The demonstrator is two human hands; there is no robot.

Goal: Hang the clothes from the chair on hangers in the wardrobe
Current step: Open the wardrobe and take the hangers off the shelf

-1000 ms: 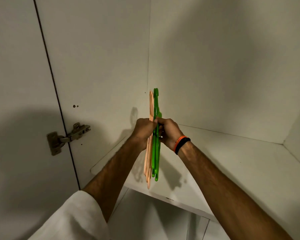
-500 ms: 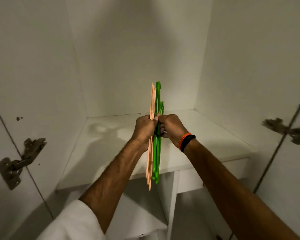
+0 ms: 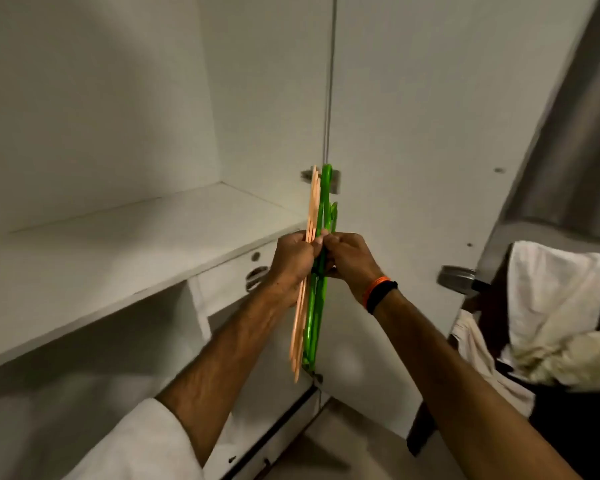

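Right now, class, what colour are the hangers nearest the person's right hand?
Bright green hangers, seen edge-on in the head view, beside the orange ones.

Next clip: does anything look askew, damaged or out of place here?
Nothing looks damaged. Both hands, left and right, grip a bundle of orange hangers and green hangers, edge-on to the camera. The clothes lie heaped loosely over the chair at the right, which fits the task rather than being odd.

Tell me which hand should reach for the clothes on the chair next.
Probably the right hand. The white clothes are draped over the dark chair on the right side, nearer that hand. The left hand already grips the orange hangers and could likely take the green hangers too.
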